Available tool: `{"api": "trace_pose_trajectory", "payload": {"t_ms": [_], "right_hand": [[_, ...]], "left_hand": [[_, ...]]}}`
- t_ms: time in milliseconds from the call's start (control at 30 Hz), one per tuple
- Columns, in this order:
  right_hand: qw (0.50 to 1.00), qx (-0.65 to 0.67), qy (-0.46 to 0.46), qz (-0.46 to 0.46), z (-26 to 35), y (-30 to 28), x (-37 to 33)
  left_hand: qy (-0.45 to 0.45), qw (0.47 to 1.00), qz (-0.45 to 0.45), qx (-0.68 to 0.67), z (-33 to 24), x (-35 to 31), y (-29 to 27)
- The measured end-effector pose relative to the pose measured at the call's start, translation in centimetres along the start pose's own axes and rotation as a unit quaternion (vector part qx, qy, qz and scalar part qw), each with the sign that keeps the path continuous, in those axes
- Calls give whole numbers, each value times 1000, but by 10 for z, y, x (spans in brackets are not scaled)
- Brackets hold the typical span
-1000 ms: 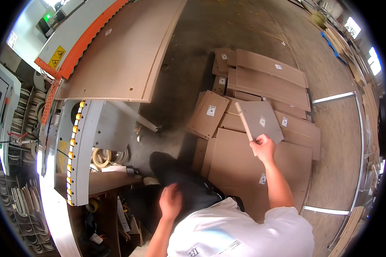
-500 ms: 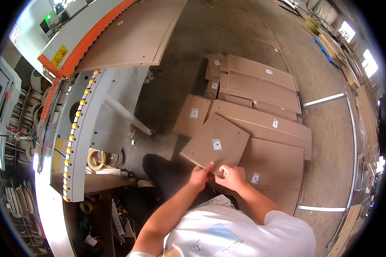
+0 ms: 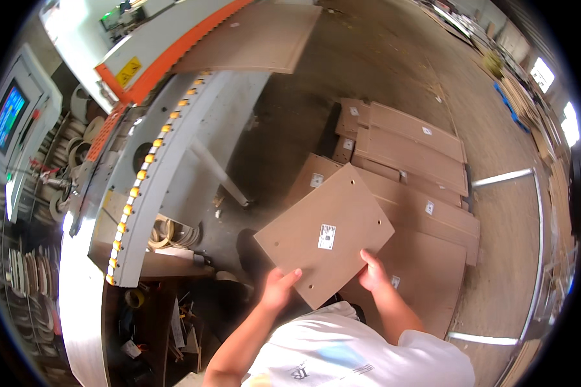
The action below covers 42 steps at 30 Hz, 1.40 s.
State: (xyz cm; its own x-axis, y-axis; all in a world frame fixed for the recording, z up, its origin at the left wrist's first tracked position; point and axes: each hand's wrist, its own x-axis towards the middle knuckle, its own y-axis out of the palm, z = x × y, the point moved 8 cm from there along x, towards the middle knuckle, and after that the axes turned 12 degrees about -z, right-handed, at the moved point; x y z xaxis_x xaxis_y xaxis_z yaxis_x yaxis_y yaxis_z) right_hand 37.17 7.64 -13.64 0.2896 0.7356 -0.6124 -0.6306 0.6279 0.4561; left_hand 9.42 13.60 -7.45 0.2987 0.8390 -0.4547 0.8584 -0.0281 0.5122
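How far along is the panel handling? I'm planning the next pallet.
Done: one board already lies on the machine table. In hand: left hand and right hand hold a brown panel. Left: a stack of panels remains on the floor.

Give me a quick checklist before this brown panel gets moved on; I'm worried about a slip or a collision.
1. Both hands on the brown panel: ok, left hand and right hand grip its near edge.
2. Panel lifted off the stack of panels: ok.
3. Machine table free: not ok, a large board lies further along it.
4. Floor underfoot: cannot tell.
5. Grip firmness: cannot tell.
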Motion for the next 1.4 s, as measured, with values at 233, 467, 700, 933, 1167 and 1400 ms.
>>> {"api": "trace_pose_trajectory", "payload": {"t_ms": [233,467,700,933,1167,1400], "right_hand": [[989,52,88,104,-49,120,-12],[969,-31,91,229,-76,269,-35],[934,-39,161,315,-121,407,-70],[922,-117,168,327,-164,507,-112],[827,-323,65,456,-174,576,-109],[799,-432,-104,406,-206,445,4]], "left_hand": [[133,986,-100,-31,-59,-56,-71],[394,892,-216,55,-132,-145,-113],[457,596,-431,499,-227,-223,-131],[452,394,-530,600,-287,-254,-179],[430,381,-506,643,-339,-253,-213],[393,380,-483,684,-384,-220,-225]]}}
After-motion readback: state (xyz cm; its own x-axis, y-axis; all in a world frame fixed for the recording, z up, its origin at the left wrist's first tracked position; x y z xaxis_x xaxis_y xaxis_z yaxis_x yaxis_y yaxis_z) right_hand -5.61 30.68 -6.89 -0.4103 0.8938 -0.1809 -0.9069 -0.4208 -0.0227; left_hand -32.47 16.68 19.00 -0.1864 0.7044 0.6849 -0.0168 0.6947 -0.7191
